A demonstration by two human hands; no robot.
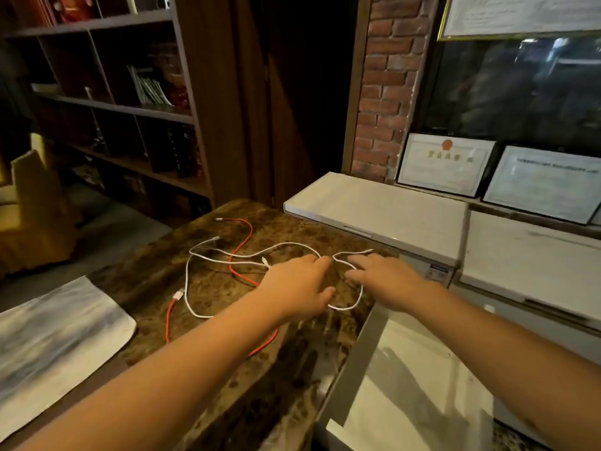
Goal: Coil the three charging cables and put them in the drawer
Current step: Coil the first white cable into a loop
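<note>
Loose charging cables lie tangled on the brown marbled counter [227, 369]. A red cable [241, 244] snakes from the far edge down under my left forearm. White cable [188, 281] loops across it; how many white cables there are I cannot tell. My left hand [297, 286] rests palm down with its fingertips pinching a white strand. Just right of it, my right hand [383, 281] lies on another loop of white cable [353, 305], fingers spread and touching it. An open drawer [422, 385] with a pale lining sits below my right forearm.
A white cloth [55, 333] lies on the counter at the left. Two white chest freezers [383, 209] stand behind the counter, with framed certificates [445, 164] above them. Wooden shelves [130, 109] and a brick pillar [387, 92] rise at the back.
</note>
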